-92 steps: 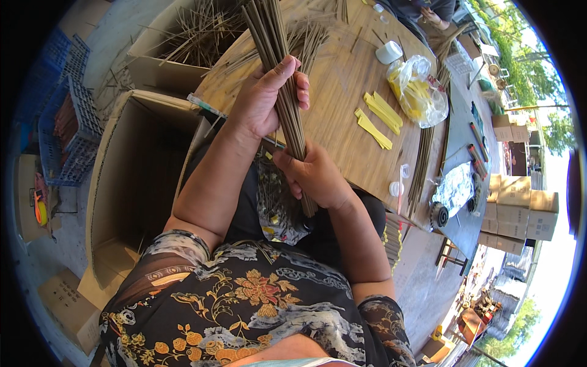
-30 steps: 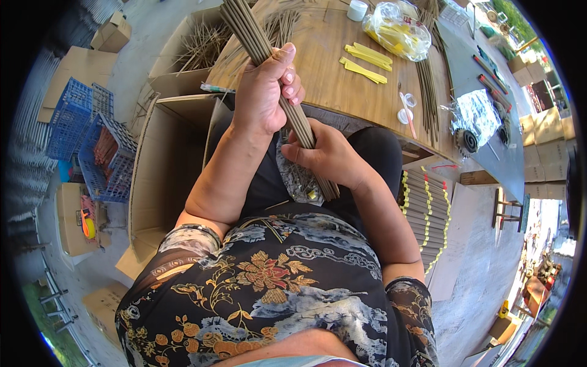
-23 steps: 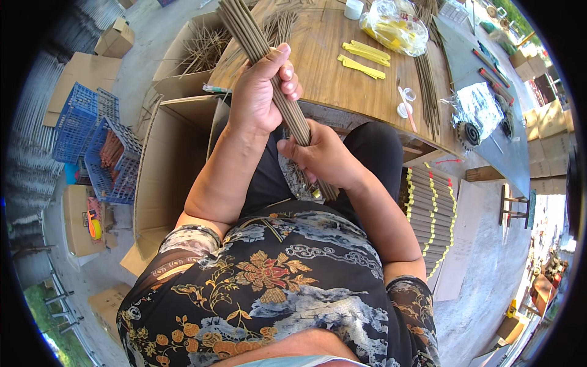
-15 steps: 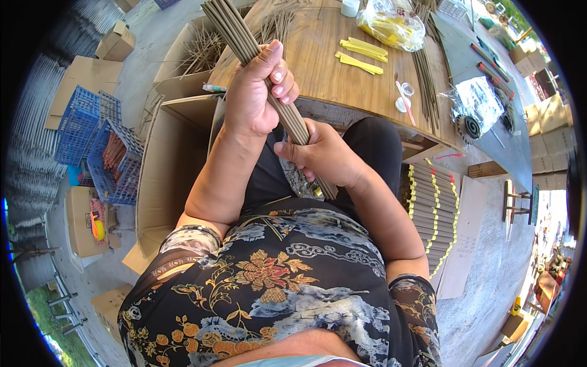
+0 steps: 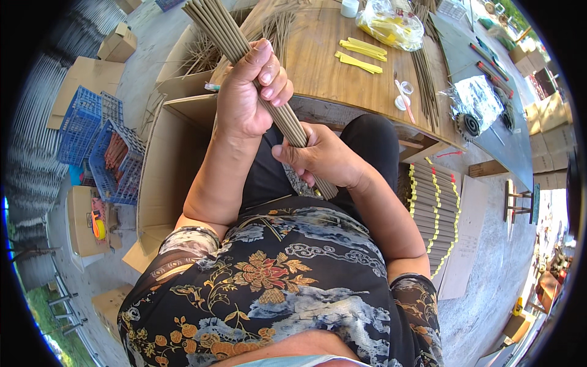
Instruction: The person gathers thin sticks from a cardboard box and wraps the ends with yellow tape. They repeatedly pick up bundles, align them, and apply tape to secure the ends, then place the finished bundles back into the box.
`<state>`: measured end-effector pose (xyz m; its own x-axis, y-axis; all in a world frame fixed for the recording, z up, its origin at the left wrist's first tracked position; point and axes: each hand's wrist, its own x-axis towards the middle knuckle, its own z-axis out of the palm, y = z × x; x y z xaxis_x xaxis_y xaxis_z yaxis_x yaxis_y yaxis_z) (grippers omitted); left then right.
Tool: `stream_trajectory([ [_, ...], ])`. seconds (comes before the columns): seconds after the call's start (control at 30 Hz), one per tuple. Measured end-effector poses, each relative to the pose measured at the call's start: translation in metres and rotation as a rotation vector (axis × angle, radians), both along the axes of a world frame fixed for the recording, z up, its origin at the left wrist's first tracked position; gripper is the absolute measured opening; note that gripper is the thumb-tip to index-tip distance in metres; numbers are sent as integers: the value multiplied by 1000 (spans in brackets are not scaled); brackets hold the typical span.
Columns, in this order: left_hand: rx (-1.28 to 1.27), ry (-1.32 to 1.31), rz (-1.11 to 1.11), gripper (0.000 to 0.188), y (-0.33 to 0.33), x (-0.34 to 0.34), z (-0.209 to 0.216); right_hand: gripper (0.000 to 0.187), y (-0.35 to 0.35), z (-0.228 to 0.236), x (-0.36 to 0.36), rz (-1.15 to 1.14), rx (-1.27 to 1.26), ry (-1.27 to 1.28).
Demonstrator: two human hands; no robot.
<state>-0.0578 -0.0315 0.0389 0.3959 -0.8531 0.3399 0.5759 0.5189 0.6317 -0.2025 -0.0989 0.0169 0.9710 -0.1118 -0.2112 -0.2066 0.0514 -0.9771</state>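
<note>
A bundle of long thin brown incense sticks (image 5: 283, 117) slants across my lap, its upper end to the far left and its lower end near my belly. My left hand (image 5: 252, 92) wraps round the bundle's upper part, thumb pointing up along it. Lower down, my right hand (image 5: 319, 153) grips the same bundle, with the thumb across the front and the fingers mostly hidden beneath. The far ends of the sticks fan out slightly above the left hand.
Ahead is a wooden table (image 5: 315, 67) with yellow strips (image 5: 361, 62), a bag of yellow pieces (image 5: 391, 27) and loose sticks. An open cardboard box (image 5: 174, 165) stands at my left, beside blue crates (image 5: 113, 165). Yellow-banded bundles (image 5: 433, 211) lie at right.
My left hand and the bundle's upper end have shifted a little to the left, and the sticks there spread slightly wider. My right hand stays nearly in place.
</note>
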Motion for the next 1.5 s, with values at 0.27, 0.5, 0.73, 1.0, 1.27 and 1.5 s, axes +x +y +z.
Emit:
stream_trajectory([
  [0.27, 245, 57, 382, 16, 0, -17, 2, 29, 11, -13, 7, -262, -680, -64],
  [0.5, 61, -7, 126, 12, 6, 0, 3, 26, 2, 1, 6, 44, 35, 18],
  [0.73, 273, 57, 400, 14, 5, -15, 2, 31, 14, -19, 15, -246, -555, -151],
  [1.0, 129, 113, 137, 15, 7, 1, -6, 27, 3, -3, 12, 88, 184, 57],
  [1.27, 357, 150, 292, 12, 2, -12, -1, 28, 12, -9, 13, -122, -91, 46],
  [1.5, 172, 101, 116, 10, 6, 0, -9, 26, 6, -11, 14, 9, 72, 21],
])
